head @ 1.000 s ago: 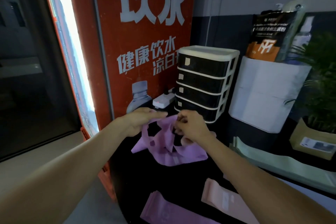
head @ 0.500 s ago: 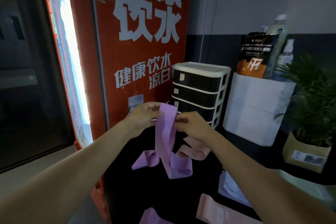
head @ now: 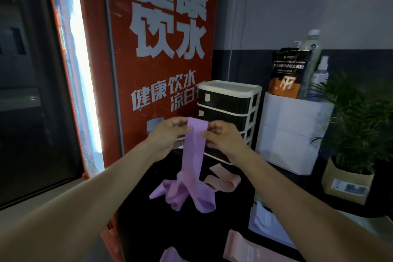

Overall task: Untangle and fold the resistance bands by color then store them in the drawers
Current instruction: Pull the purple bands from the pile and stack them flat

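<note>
Dark worktop [head: 191, 232] set against a red vending machine panel [head: 161, 53] bearing large pale characters; places below are given relative to the drawer unit [head: 228, 121], a white-framed stack of dark drawers at the back of the worktop. Right of the drawer unit stands a white box [head: 291, 132] carrying an orange-and-black pouch [head: 287, 74] and a clear bottle [head: 311, 49]; farther right, a potted plant [head: 357, 125] in a tan paper wrap. Directly in front of the drawer unit, the purple band [head: 192, 155] hangs as a flat strip from both hands, its lower end lying in loose loops on the worktop. Left hand [head: 168, 136] pinches the band's upper left edge between thumb and fingers; right hand [head: 225, 138] pinches the upper right edge likewise, the two hands level and close together. Below the drawer unit and just right of the purple loops lies a curled pink band [head: 223, 181]. Nearest the viewer, well forward of the drawer unit, a folded pink band [head: 246, 249] and the corner of a folded purple band [head: 172, 255] rest flat on the worktop.
</note>
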`<state>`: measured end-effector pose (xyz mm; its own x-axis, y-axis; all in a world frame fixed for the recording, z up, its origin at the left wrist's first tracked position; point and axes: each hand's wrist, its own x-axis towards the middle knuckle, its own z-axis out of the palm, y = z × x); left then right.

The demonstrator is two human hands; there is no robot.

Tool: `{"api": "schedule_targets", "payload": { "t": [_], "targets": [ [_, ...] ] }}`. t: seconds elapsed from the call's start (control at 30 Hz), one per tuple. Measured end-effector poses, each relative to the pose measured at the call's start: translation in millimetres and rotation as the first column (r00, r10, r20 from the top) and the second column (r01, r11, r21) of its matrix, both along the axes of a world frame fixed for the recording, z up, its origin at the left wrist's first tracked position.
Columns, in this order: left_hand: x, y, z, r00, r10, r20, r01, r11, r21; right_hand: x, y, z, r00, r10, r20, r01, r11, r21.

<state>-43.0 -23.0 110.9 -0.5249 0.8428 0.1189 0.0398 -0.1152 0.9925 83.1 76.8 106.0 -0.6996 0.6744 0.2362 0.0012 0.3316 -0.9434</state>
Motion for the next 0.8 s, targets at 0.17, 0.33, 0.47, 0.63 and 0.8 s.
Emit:
{"api": "schedule_targets", "payload": {
  "t": [0.17,0.33,0.47,0.63,0.8],
  "targets": [
    [15.6,9.4,28.1,0.999,-0.037,-0.002,0.037,0.994,0.105,11.3,4.1,33.3,0.987,-0.026,-0.158,0.035,0.998,0.056],
    [23.2,14.5,49.3,1.0,0.028,0.01,-0.029,0.971,0.238,21.3,1.5,45.3,0.986,0.006,-0.167,0.013,0.994,0.112],
    [27.2,10.6,51.0,0.996,0.085,-0.018,-0.078,0.966,0.246,23.1,0.4,44.0,0.987,-0.031,-0.155,0.056,0.986,0.158],
    [27.6,4.1,47.0,0.987,0.156,0.03,-0.159,0.954,0.255,28.2,0.6,46.0,0.989,-0.065,-0.133,0.082,0.989,0.126],
    [37.9,3.4,46.1,0.968,0.237,0.082,-0.25,0.938,0.239,34.2,-17.3,39.2,0.995,0.054,-0.088,-0.046,0.995,0.09]
  ]
}}
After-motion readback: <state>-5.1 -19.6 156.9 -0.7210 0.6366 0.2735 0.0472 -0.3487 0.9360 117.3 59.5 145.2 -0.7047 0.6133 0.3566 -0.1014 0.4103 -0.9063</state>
